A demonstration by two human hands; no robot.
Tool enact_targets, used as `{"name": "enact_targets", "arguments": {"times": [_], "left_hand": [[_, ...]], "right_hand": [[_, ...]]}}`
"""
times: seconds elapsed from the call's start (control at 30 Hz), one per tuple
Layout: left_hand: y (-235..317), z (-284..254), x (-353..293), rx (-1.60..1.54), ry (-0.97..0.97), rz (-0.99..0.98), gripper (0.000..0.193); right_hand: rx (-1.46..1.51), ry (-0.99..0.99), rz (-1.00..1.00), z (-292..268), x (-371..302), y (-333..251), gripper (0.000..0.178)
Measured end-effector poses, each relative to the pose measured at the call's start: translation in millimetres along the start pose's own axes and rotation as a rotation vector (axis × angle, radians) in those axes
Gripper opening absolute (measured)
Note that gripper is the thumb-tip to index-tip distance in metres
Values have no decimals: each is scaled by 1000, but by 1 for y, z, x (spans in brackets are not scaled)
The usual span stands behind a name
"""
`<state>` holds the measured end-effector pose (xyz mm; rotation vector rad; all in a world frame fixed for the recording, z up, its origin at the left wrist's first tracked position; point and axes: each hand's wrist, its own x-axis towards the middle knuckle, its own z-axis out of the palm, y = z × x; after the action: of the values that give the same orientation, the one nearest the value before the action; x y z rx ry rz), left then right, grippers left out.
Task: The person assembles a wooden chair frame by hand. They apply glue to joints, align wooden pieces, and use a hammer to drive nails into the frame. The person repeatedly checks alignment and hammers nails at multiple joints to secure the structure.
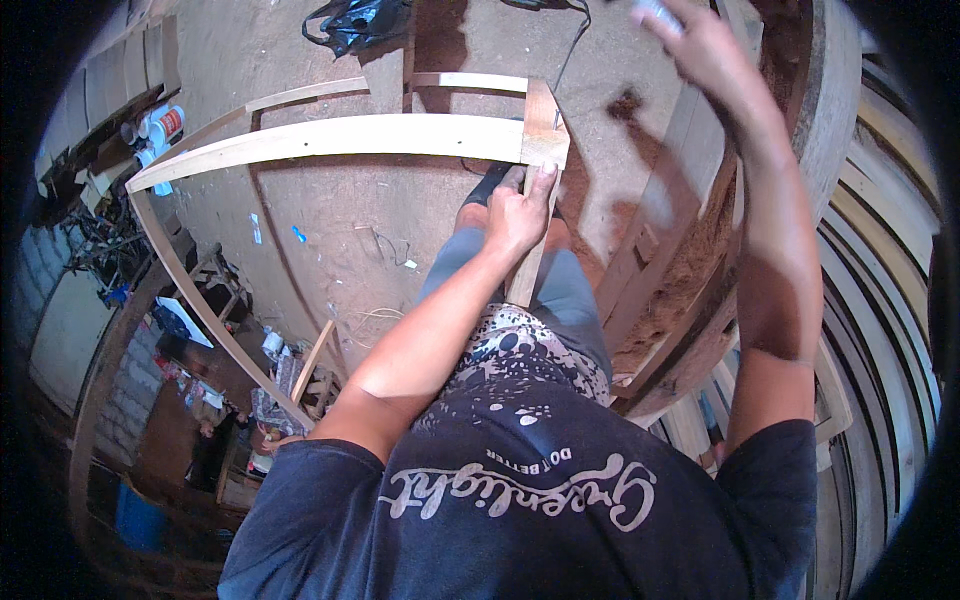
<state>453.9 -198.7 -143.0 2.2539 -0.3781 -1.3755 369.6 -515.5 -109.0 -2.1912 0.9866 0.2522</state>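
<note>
My left hand (pixel 518 218) is closed round a narrow upright wooden rail (pixel 524 275), just below the corner of a pale timber frame (pixel 350 136). Its thumb presses near the end block (pixel 543 145) where the long curved-looking beam meets the corner. A thin nail (pixel 557 119) appears to stick up from that block. Raised high at the upper right, my right hand (pixel 708 50) grips a pale, blurred handle, apparently of a hammer (pixel 658 14). Its head is cut off by the picture's edge, but a hammer-like shadow falls on the ground.
A black plastic bag (pixel 355 25) lies on the ground beyond the frame. Long planks (pixel 880 200) are stacked on the right, beside heavy timber with sawdust (pixel 665 310). White containers (pixel 163 125) stand at the left, above cluttered tools and a blue bucket (pixel 140 515).
</note>
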Motion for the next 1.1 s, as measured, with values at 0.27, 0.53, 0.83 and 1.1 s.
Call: {"name": "enact_targets", "arguments": {"times": [0.27,0.53,0.83,1.1], "left_hand": [[-8,3,6,-120,-29,-57,64],[8,-3,4,-77,-28,-61,66],[27,-11,1,24,-26,-104,65],[11,-5,1,-83,-34,-47,62]], "right_hand": [[-198,-367,-141,10,-12,-8,52],[-147,-216,-31,34,-9,9,56],[-146,-289,-133,1,-4,-22,56],[-87,190,-51,20,9,18,53]]}}
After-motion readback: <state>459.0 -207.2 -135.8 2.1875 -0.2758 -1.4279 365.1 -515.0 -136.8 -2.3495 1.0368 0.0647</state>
